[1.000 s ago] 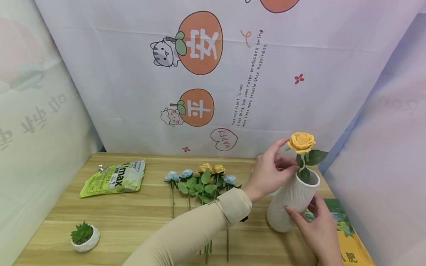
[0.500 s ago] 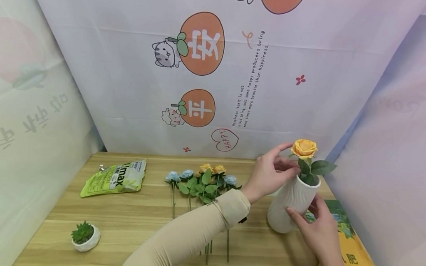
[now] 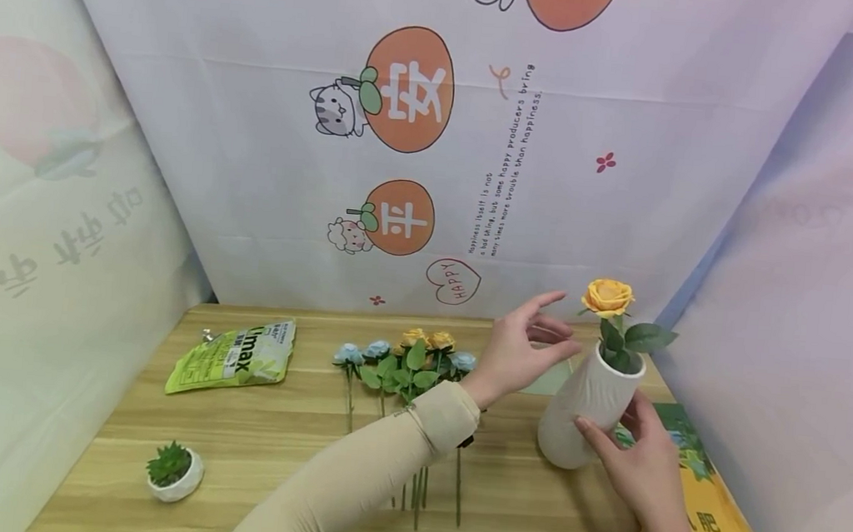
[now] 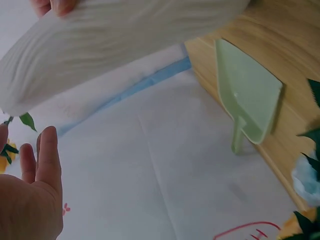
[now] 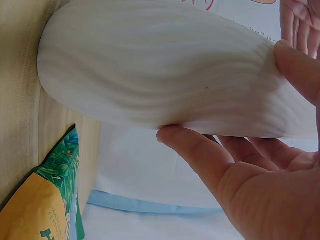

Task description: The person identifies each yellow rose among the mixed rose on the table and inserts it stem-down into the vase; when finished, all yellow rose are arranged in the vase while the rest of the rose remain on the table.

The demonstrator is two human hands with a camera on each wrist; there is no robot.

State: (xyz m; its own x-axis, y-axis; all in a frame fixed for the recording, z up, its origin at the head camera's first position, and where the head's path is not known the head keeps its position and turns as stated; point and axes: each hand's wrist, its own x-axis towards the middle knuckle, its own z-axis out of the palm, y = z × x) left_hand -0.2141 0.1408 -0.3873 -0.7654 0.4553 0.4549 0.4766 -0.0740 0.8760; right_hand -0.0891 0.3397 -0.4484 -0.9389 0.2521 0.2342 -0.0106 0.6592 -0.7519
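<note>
A: Right hand [image 3: 639, 471]?
B: Fingers [image 5: 197, 150] wrapped on the white vase [image 3: 586, 412]. It stands tilted at the table's [image 3: 247, 444] right side, 1 orange rose [image 3: 608, 297] in it.
A: Left hand [image 3: 521, 349]?
B: Fingers spread and relaxed, holding nothing, just left of the rose, not touching.
A: Nearby?
B: Loose flower stems [image 3: 407, 360] left of the vase, green scoop [image 4: 247, 95] behind, yellow bag [image 3: 709, 497] to the right.
</note>
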